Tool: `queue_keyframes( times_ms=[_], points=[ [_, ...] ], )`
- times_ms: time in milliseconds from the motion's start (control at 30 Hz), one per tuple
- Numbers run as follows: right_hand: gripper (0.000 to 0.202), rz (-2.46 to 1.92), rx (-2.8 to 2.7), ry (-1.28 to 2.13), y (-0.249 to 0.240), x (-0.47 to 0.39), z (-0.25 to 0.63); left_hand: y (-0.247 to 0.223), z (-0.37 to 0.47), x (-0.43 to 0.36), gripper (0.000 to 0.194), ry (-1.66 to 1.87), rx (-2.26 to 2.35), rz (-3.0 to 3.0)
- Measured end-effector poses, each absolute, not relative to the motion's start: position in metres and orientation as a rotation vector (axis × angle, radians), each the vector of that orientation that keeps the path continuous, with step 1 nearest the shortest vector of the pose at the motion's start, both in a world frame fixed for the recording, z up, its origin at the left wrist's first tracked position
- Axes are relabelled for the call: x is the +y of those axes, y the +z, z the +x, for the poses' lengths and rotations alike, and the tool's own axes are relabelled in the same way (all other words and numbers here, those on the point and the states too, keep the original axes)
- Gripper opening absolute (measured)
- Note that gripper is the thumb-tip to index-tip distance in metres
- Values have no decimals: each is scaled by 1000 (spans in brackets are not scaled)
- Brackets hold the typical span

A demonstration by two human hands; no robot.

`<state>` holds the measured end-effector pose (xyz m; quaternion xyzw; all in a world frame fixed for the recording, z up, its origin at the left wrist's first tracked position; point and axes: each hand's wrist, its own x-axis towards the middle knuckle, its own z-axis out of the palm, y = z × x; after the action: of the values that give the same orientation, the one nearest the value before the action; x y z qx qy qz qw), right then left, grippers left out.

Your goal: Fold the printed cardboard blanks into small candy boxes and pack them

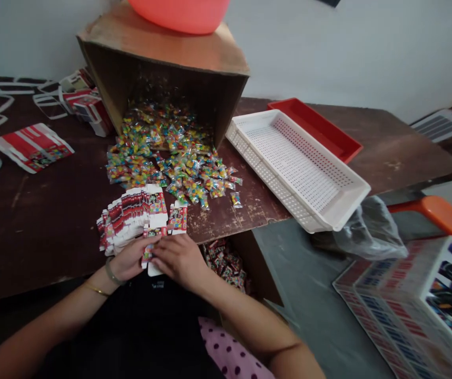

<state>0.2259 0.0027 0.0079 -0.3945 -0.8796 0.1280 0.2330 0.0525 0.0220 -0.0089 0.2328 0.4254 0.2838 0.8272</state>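
At the table's front edge, my left hand is closed on a small red printed carton with white flaps. My right hand is closed over the carton's other side, its fingers hiding part of it. Just beyond my hands lies a fanned stack of flat small cartons. Another small carton rests to the right of the stack. Behind them is a heap of clear candy packets with multicoloured pieces, spilling out of a cardboard box lying on its side.
A white perforated tray overhangs the table's right front edge, beside a red tray. Below the edge, an open carton holds many small filled boxes. A plastic crate and orange stool stand right. Red printed packaging lies left.
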Motion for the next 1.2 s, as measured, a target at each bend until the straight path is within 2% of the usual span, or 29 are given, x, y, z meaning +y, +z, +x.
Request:
queue_keyframes(
  times_ms=[67,200,433,600,667,767,900,1067,1133,1200],
  points=[
    [27,-1198,-2166,463,1,1,225,-7,54,17,15,562,968,547],
    [21,-1243,-1956,662,-7,6,228,2,62,5,13,488,1009,680],
    [20,-1257,-1947,570,-4,-8,226,6,73,1,11,427,1068,696],
    [19,-1228,-1802,924,-1,-6,230,2,75,-4,21,463,1007,826],
    [18,-1164,-1853,1092,5,1,238,4,75,-4,19,454,987,886],
    [12,-1012,-1980,1310,18,13,253,11,71,0,13,356,826,921],
    [9,-847,-2032,1461,31,13,263,11,60,8,23,170,612,915],
    [12,-1224,-1661,1311,15,-15,247,-10,62,-2,27,468,1144,1215],
    [27,-1313,-1498,1304,6,-27,241,-13,65,-10,20,631,1208,1265],
    [37,-1325,-1324,1344,0,-37,239,-10,65,-18,32,741,1186,1214]
  ],
)
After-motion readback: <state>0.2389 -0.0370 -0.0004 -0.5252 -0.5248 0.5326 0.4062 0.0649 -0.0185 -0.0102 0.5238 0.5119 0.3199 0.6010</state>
